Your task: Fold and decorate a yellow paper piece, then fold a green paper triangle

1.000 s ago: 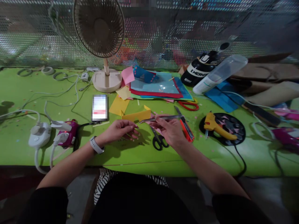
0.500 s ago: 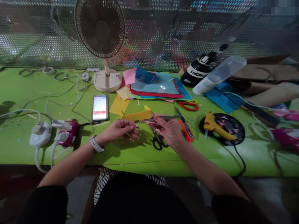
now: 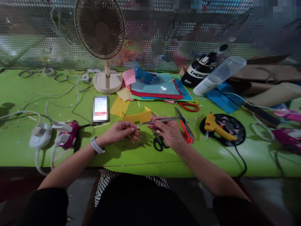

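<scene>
Long grey tweezers [image 3: 164, 119] with a bent tip are pinched in my right hand [image 3: 168, 130]. Their tip points left and reaches the fingertips of my left hand [image 3: 123, 131]. The left thumb and index finger are pressed together; whatever sits between them is too small to name. Black-handled scissors [image 3: 158, 143] lie on the green table [image 3: 141, 158], partly under my right hand. A red and black box cutter [image 3: 187, 131] rests just right of that hand. Folded yellow paper [image 3: 136, 117] stands beyond my fingers.
A fan [image 3: 107, 81] and a phone [image 3: 100, 108] stand to the left, near power plugs [image 3: 40, 136]. Stacked coloured sheets [image 3: 156, 88] lie at the back, beside red-handled scissors [image 3: 189, 106]. On the right are a yellow glue gun [image 3: 218, 130] on a black plate and a bottle [image 3: 199, 72].
The tweezers' tip has moved slightly left and down to my left fingertips. My right hand has tilted a little with it; the left hand stays nearly still.
</scene>
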Available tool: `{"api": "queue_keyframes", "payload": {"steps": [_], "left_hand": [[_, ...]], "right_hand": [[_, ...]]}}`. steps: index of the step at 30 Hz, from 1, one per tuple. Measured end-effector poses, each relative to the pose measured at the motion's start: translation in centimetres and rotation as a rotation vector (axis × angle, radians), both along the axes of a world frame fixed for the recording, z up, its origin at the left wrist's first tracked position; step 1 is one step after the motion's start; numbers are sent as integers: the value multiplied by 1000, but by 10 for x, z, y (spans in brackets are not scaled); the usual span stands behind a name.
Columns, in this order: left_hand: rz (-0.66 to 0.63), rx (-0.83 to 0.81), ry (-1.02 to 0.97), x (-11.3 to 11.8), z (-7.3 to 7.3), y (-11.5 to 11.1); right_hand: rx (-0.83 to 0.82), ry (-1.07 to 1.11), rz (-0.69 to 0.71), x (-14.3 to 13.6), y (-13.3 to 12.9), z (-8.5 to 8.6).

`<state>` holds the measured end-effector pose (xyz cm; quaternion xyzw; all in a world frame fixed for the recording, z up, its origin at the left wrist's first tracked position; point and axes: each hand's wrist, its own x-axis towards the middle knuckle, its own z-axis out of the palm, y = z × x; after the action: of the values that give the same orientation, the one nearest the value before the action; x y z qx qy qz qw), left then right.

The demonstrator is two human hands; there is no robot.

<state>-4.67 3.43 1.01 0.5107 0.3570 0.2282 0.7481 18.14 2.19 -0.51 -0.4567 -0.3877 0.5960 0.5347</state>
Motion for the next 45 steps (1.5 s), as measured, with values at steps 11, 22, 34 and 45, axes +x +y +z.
{"api": "queue_keyframes", "payload": {"steps": [11,22,34,45], "left_hand": [[-27,67,23,0,-2,0],[71,827,664,-48,18,38],[-99,723,563,-41,-19,52],[-211,540,447,-40,-7,46]], "right_hand": [[23,28,5,-1,-1,2],[29,71,16,7,10,-5],[169,-60,173,-27,47,-9],[156,-156,246,-38,46,1]]}}
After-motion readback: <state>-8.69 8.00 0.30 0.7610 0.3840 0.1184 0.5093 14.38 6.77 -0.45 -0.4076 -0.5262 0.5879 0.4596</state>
